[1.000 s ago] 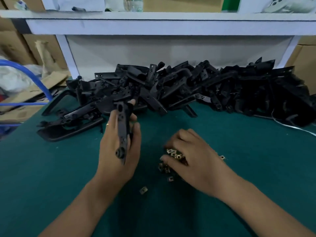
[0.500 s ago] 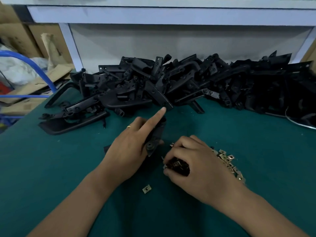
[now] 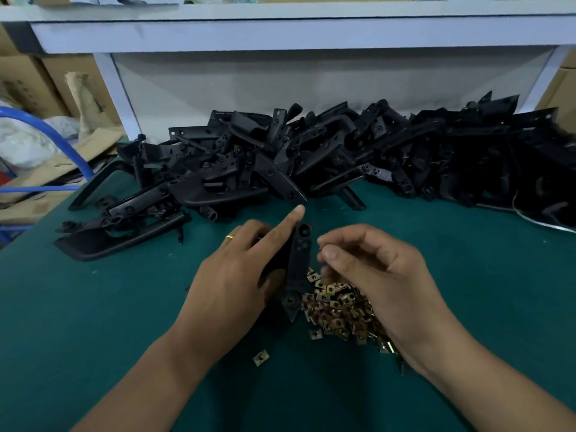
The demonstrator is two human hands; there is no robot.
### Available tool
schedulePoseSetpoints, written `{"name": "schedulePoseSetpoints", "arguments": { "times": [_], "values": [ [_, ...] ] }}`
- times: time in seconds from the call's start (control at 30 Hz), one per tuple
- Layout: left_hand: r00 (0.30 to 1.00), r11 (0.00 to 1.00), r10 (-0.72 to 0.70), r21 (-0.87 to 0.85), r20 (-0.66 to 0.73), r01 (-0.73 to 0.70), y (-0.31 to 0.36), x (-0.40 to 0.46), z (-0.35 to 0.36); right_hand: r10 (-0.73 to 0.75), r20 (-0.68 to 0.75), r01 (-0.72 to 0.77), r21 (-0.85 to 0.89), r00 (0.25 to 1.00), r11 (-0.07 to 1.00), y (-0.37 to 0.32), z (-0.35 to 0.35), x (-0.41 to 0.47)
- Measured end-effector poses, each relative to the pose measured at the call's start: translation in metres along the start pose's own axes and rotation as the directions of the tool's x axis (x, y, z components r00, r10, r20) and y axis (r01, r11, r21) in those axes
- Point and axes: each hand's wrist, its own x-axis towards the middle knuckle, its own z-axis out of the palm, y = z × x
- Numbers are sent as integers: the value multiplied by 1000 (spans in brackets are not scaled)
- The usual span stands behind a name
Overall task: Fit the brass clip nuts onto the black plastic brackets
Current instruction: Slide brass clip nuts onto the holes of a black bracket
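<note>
My left hand (image 3: pixel 237 275) grips a long black plastic bracket (image 3: pixel 300 263) upright over the green mat, with the index finger stretched along its far end. My right hand (image 3: pixel 377 275) hovers just right of the bracket with its fingers curled. Its thumb and forefinger pinch together close to the bracket's upper holes, on a small brass clip nut that barely shows. A heap of brass clip nuts (image 3: pixel 339 310) lies under that hand. One stray nut (image 3: pixel 261 358) lies nearer me.
A big heap of black brackets (image 3: pixel 311 157) runs across the back of the green mat (image 3: pixel 93 322), below a white shelf (image 3: pixel 280 32). Blue tubing (image 3: pixel 56 135) and cardboard boxes (image 3: pixel 28 82) stand off the left edge. A white cable (image 3: pixel 542 224) lies far right.
My right hand has lifted off the nut heap and come up beside the bracket. My left hand has turned the bracket so its holed face shows.
</note>
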Motion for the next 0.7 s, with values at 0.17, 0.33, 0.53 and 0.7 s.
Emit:
{"name": "schedulePoseSetpoints", "arguments": {
  "times": [0.17,0.33,0.53,0.7],
  "values": [
    [1000,1000,9,2,3,-9,6,0,1,71,-31,-68,95,997,993,3,0,1],
    [1000,1000,7,14,0,-7,6,0,2,86,-40,-83,89,995,993,5,0,2],
    [1000,999,21,38,-2,-21,7,0,3,92,-26,-90,88,995,992,7,-1,2],
    [1000,1000,23,16,6,-23,5,0,3,83,-15,-81,129,996,988,9,-1,4]
  ]
}}
